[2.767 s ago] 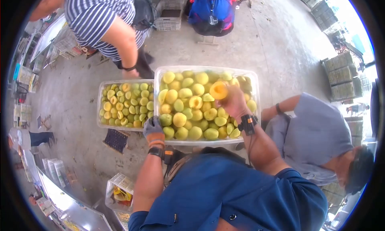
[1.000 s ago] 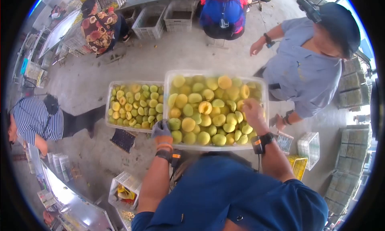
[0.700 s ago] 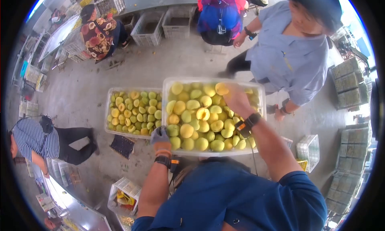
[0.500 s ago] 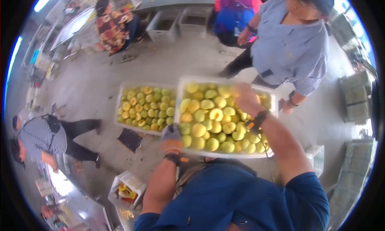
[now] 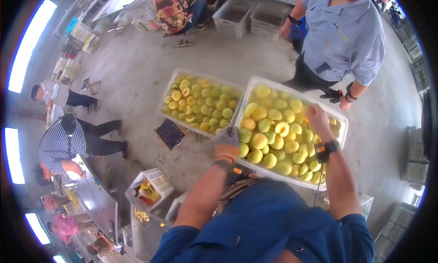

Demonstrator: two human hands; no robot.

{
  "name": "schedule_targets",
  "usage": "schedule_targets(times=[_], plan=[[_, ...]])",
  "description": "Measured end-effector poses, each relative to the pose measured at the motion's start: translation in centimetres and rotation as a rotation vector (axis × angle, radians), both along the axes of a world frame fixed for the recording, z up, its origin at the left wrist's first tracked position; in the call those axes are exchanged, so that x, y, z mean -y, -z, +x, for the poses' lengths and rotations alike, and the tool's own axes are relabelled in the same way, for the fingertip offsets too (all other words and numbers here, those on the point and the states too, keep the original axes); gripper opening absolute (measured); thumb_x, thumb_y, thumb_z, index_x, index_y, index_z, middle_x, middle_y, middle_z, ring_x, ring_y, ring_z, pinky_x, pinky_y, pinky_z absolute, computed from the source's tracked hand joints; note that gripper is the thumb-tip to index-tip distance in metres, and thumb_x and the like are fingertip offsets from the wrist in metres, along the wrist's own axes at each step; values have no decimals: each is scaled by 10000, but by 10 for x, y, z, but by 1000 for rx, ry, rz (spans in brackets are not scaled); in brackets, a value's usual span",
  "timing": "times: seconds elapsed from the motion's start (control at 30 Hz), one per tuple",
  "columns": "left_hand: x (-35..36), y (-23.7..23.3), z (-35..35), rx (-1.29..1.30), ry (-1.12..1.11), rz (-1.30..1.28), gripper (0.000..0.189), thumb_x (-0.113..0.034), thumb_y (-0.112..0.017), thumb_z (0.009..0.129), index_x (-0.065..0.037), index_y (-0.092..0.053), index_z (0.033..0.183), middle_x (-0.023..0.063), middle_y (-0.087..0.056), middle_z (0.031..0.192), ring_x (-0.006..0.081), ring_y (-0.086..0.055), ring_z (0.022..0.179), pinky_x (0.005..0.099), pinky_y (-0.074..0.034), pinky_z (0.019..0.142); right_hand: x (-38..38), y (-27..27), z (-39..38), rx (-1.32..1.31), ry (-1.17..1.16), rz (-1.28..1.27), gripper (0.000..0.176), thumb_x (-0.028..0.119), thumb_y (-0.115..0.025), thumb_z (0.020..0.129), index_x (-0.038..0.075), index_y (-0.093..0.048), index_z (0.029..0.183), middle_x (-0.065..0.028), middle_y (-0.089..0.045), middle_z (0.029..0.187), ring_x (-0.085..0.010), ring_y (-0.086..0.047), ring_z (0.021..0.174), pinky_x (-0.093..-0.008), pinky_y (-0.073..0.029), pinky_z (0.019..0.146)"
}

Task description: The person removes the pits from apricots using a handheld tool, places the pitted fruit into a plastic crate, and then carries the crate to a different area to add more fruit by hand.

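Note:
A white plastic crate (image 5: 341,149) full of yellow-green fruit that looks like peaches (image 5: 269,160) lies in front of me; some are cut, with a hollow showing. My left hand (image 5: 227,143), in a grey and orange glove, is closed around the crate's near-left edge, where a second fruit-filled crate (image 5: 168,87) adjoins it. Bare and curled, my right hand (image 5: 318,120) is over the fruit at the crate's right side. Its fingertips are partly hidden, so what it holds does not show clearly. A dark wrist strap (image 5: 327,149) with a cable is on my right wrist.
A person in a light blue shirt (image 5: 340,39) stands just beyond the crate. Grey bins (image 5: 233,18) line the far side. On the left are a white bin with yellow contents (image 5: 153,183), a metal table (image 5: 98,190) and a dark mat (image 5: 170,134). People work around the edges.
The view has swung, so the crates appear farther right and tilted. My right hand, blurred near the far side before, is now lower and nearer the crate's right side. My left hand stays on the edge.

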State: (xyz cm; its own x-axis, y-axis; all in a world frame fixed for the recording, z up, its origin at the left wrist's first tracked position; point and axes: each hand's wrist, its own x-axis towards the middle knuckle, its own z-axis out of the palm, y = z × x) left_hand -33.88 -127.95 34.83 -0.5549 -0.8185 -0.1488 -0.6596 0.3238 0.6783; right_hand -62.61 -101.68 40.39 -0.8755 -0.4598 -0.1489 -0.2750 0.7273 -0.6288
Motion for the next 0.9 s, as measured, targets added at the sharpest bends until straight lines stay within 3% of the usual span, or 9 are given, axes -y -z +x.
schedule_targets(times=[0.2, 0.33, 0.43, 0.63, 0.9], plan=[[2, 3, 0, 14, 32, -2, 345, -372, -664, 1061, -48, -741, 1151, 206, -733, 1145, 439, -691, 1084, 512, -548, 940, 2, 7, 12, 83, 78, -7, 430, 312, -686, 986, 43, -675, 1321, -264, -766, 1159, -431, -733, 1094, -478, -560, 954], [1, 9, 2, -10, 21, -35, 383, -421, -643, 1061, -56, -737, 1121, 215, -724, 1108, 441, -689, 1062, 513, -552, 925, -6, 9, 11, -65, 84, -154, 403, 336, -631, 1009, 43, -701, 1277, -227, -766, 1109, -370, -724, 1013, -466, -555, 923], [1, 12, 2, -21, 38, -42, 367, -410, -645, 1059, -58, -733, 1110, 214, -723, 1099, 443, -685, 1052, 515, -551, 917, -6, -1, 19, -61, 139, -145, 380, 294, -665, 996, 52, -690, 1288, -220, -750, 1115, -358, -720, 1014, -458, -551, 925], [2, 9, 2, -10, 43, -15, 374, -400, -665, 1061, -44, -743, 1146, 214, -734, 1132, 446, -703, 1063, 521, -554, 924, -3, 15, 39, -218, -8, -11, 391, 158, -763, 912, 79, -665, 1282, -189, -679, 1189, -400, -676, 1102, -491, -542, 951], [2, 6, 2, -52, 3, -2, 385, -398, -667, 1054, -26, -752, 1105, 222, -740, 1105, 452, -702, 1048, 525, -551, 915, 4, 6, 46, -199, 15, -24, 361, 142, -778, 895, 82, -669, 1235, -175, -681, 1202, -409, -656, 1145, -500, -532, 983]])
